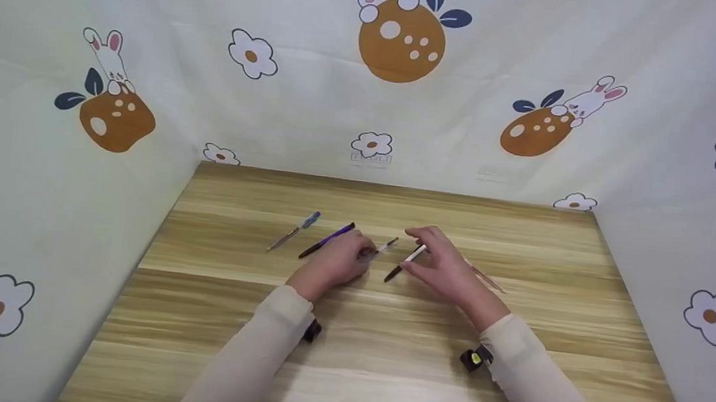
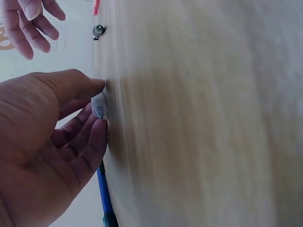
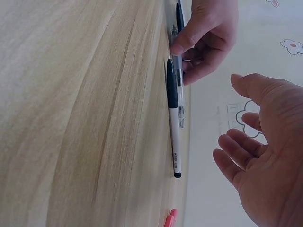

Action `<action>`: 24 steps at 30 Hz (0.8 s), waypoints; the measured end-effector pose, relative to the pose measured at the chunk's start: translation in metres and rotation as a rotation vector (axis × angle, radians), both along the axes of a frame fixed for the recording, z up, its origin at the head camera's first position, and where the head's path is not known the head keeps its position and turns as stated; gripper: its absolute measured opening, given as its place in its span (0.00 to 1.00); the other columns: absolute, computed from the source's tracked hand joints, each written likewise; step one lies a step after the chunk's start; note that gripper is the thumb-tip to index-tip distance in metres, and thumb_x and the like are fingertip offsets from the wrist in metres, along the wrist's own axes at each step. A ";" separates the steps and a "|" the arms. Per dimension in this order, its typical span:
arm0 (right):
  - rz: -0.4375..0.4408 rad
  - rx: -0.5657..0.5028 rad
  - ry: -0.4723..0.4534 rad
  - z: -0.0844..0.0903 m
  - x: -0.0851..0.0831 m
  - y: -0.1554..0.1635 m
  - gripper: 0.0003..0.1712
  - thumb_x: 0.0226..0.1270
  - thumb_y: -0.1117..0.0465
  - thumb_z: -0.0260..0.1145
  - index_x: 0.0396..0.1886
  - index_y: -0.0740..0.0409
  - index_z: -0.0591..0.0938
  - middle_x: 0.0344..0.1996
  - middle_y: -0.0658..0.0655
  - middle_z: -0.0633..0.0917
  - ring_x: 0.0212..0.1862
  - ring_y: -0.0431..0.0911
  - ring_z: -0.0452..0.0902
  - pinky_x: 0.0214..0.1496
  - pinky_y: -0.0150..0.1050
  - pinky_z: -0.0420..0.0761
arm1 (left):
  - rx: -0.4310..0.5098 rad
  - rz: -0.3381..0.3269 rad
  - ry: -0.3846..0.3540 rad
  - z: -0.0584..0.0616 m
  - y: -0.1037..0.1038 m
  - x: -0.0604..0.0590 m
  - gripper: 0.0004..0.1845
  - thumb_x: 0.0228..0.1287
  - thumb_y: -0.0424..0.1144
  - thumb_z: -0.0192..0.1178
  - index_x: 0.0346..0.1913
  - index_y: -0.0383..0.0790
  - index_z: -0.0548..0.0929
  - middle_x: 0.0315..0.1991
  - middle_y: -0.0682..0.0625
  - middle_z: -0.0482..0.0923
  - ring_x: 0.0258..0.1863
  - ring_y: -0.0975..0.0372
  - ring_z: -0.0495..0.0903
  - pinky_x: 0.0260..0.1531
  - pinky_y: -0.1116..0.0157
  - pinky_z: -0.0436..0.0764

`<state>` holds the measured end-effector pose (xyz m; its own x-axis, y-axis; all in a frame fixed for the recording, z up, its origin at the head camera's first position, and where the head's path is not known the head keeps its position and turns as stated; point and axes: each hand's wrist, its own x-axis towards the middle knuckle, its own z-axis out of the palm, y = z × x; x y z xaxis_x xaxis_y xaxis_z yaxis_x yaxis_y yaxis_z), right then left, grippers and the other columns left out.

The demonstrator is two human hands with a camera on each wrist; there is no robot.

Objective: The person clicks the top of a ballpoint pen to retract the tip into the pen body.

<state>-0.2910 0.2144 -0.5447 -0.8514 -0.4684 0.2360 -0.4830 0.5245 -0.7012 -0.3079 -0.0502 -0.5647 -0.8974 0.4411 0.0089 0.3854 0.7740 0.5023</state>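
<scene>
Wooden table point(image 1: 382, 361) held pens at centre: left hand point(image 1: 336, 261) pinched the clear pen point(image 1: 381, 250), white pen point(image 1: 406, 263) lay just at its 3 o'clock, right hand point(image 1: 447, 268) hovered above, fingers loose, holding nothing.

The bench point(image 1: 382, 361) is surfaced in pale, matt wood grain. Smooth, glossy plastic is shown by the black-and-white pen point(image 3: 173, 124). The printed backdrop point(image 1: 316, 92) looks like matt cloth.

Left hand point(image 1: 334, 259) fingers curled in pinching grip; right hand point(image 1: 446, 270) open, fingers relaxed
</scene>
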 end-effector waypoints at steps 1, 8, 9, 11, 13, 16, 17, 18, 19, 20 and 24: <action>0.000 -0.001 0.000 0.000 0.000 0.000 0.36 0.73 0.61 0.79 0.76 0.63 0.78 0.68 0.64 0.79 0.67 0.67 0.77 0.70 0.62 0.80 | -0.009 0.006 -0.001 0.000 0.001 0.000 0.16 0.73 0.33 0.69 0.61 0.39 0.90 0.50 0.47 0.84 0.50 0.55 0.83 0.57 0.54 0.84; -0.001 -0.015 0.013 -0.002 0.000 0.000 0.34 0.73 0.62 0.79 0.74 0.64 0.78 0.66 0.64 0.80 0.65 0.67 0.78 0.69 0.62 0.80 | -0.037 0.047 -0.011 0.000 0.004 0.000 0.14 0.76 0.35 0.68 0.60 0.43 0.92 0.48 0.50 0.84 0.47 0.57 0.83 0.54 0.54 0.85; -0.002 -0.015 0.014 -0.002 0.000 0.000 0.34 0.73 0.62 0.79 0.74 0.64 0.79 0.66 0.64 0.80 0.65 0.67 0.78 0.69 0.62 0.80 | -0.040 0.049 -0.008 0.000 0.005 0.000 0.13 0.77 0.36 0.67 0.60 0.43 0.92 0.48 0.50 0.84 0.47 0.56 0.83 0.54 0.54 0.85; -0.004 -0.016 0.015 -0.002 0.000 0.000 0.34 0.73 0.61 0.79 0.74 0.64 0.79 0.66 0.64 0.80 0.65 0.67 0.78 0.69 0.62 0.80 | -0.046 0.050 -0.003 0.001 0.005 0.001 0.13 0.77 0.36 0.67 0.59 0.43 0.92 0.48 0.50 0.84 0.47 0.56 0.84 0.53 0.53 0.85; -0.003 -0.017 0.012 -0.003 0.000 0.000 0.34 0.73 0.61 0.79 0.74 0.64 0.79 0.66 0.66 0.80 0.65 0.67 0.78 0.69 0.62 0.80 | -0.048 0.050 -0.001 0.002 0.005 0.001 0.13 0.78 0.36 0.67 0.59 0.43 0.92 0.48 0.50 0.84 0.47 0.56 0.83 0.53 0.53 0.85; 0.000 -0.018 0.004 -0.003 0.000 0.001 0.35 0.73 0.62 0.79 0.75 0.64 0.78 0.67 0.69 0.79 0.66 0.67 0.78 0.70 0.62 0.80 | -0.047 0.048 -0.005 0.003 0.005 0.001 0.13 0.78 0.36 0.68 0.59 0.43 0.92 0.47 0.49 0.84 0.46 0.56 0.83 0.52 0.53 0.85; -0.001 -0.018 0.000 -0.004 0.000 0.001 0.35 0.72 0.62 0.79 0.75 0.64 0.78 0.67 0.69 0.79 0.66 0.68 0.78 0.70 0.62 0.79 | -0.043 0.050 -0.009 0.003 0.005 0.001 0.13 0.77 0.35 0.68 0.59 0.43 0.92 0.47 0.50 0.84 0.46 0.57 0.83 0.52 0.53 0.85; -0.002 -0.019 -0.003 -0.004 0.000 0.001 0.35 0.72 0.62 0.79 0.75 0.64 0.78 0.67 0.69 0.79 0.66 0.68 0.78 0.71 0.63 0.79 | -0.036 0.051 -0.014 0.003 0.005 0.001 0.13 0.77 0.35 0.68 0.59 0.42 0.92 0.47 0.50 0.84 0.46 0.57 0.82 0.52 0.54 0.85; -0.005 -0.021 -0.009 -0.004 -0.001 0.001 0.35 0.72 0.63 0.79 0.75 0.64 0.78 0.67 0.70 0.79 0.66 0.68 0.78 0.71 0.63 0.79 | -0.027 0.052 -0.019 0.003 0.005 0.001 0.13 0.76 0.34 0.68 0.59 0.42 0.92 0.47 0.49 0.84 0.46 0.57 0.82 0.52 0.54 0.84; -0.009 -0.024 -0.014 -0.004 -0.001 0.002 0.35 0.72 0.63 0.79 0.75 0.64 0.78 0.67 0.70 0.79 0.66 0.68 0.78 0.71 0.64 0.79 | -0.014 0.053 -0.026 0.004 0.004 0.001 0.13 0.76 0.33 0.68 0.59 0.42 0.92 0.47 0.49 0.85 0.46 0.57 0.82 0.51 0.53 0.84; -0.029 -0.056 -0.029 -0.005 -0.002 0.002 0.34 0.72 0.67 0.78 0.74 0.67 0.78 0.67 0.70 0.79 0.66 0.69 0.78 0.71 0.65 0.78 | 0.064 0.048 -0.055 0.003 0.003 0.000 0.15 0.72 0.30 0.68 0.58 0.41 0.91 0.46 0.49 0.86 0.46 0.57 0.82 0.51 0.54 0.85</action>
